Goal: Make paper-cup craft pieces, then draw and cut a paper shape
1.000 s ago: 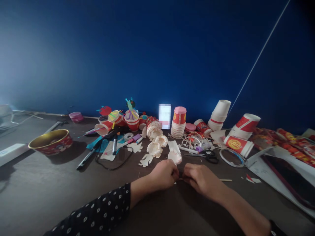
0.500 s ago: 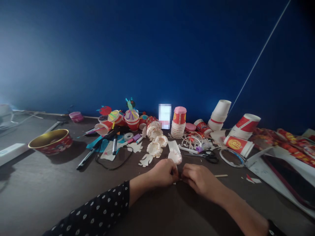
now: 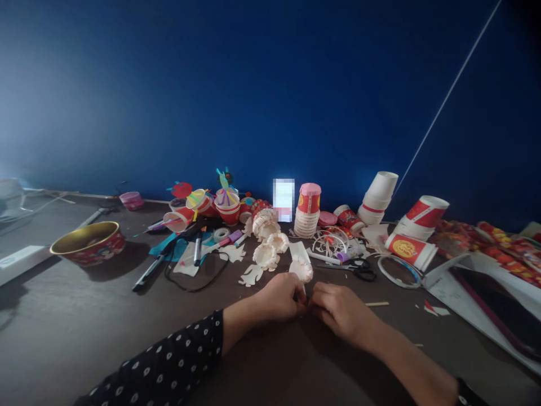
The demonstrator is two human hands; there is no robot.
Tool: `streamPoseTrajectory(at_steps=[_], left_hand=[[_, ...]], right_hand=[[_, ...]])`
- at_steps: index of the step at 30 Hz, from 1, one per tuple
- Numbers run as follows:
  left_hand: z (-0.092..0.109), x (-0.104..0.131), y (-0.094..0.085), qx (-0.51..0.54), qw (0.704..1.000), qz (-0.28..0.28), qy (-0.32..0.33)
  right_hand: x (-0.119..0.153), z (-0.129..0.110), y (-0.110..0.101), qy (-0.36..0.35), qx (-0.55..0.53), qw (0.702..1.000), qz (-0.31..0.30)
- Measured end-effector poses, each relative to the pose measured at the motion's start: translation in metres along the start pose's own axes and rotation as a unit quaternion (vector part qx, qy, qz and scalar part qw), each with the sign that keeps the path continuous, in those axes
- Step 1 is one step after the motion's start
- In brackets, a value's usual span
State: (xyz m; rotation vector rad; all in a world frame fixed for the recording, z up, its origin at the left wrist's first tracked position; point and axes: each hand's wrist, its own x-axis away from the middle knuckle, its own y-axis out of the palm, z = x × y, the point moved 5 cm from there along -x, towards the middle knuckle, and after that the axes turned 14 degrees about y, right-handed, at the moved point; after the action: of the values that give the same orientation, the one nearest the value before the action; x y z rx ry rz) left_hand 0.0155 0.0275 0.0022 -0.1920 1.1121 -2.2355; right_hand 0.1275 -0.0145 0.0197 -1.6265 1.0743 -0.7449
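My left hand [image 3: 282,296] and my right hand [image 3: 338,306] are close together low over the table, fingers pinched towards each other. What they pinch is small and hidden by the fingers. A thin pale stick [image 3: 377,304] shows beyond my right hand; whether it runs into the fingers I cannot tell. Just behind my left hand lies a white round paper piece with a crimped edge [image 3: 301,269], on a white paper strip [image 3: 298,251]. Similar crimped paper pieces [image 3: 265,256] lie further back, beside a cut white paper scrap [image 3: 251,275].
Black scissors [image 3: 364,269] and a clear tape ring [image 3: 399,272] lie right of centre. Stacked paper cups [image 3: 305,223] stand at the back. A gold-lined bowl [image 3: 91,251] and a box cutter [image 3: 147,273] are on the left; a dark phone [image 3: 499,310] lies at right.
My hands stay nearly in place, with slight finger movement. The pale stick has shifted a little to the left.
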Motion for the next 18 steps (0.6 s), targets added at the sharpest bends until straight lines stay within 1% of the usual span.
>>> streamPoseTrajectory(at_steps=[5, 9, 15, 18], left_hand=[[0.0010, -0.0016, 0.0013, -0.014, 1.000, -0.002, 0.007], [-0.0002, -0.0024, 0.0020, -0.039, 0.999, 0.001, -0.005], [-0.0008, -0.0030, 0.0034, -0.021, 1.000, 0.002, 0.005], [0.0001, -0.0023, 0.0029, -0.023, 1.000, -0.004, -0.008]], right_hand=[[0.0013, 0.0010, -0.0014, 0.018, -0.030, 0.999, -0.006], [0.0023, 0.0014, -0.0032, 0.029, -0.040, 0.999, -0.003], [0.0019, 0.0011, -0.0042, 0.045, -0.046, 0.998, 0.003], [0.0014, 0.0003, -0.0042, 0.045, -0.034, 0.998, 0.005]])
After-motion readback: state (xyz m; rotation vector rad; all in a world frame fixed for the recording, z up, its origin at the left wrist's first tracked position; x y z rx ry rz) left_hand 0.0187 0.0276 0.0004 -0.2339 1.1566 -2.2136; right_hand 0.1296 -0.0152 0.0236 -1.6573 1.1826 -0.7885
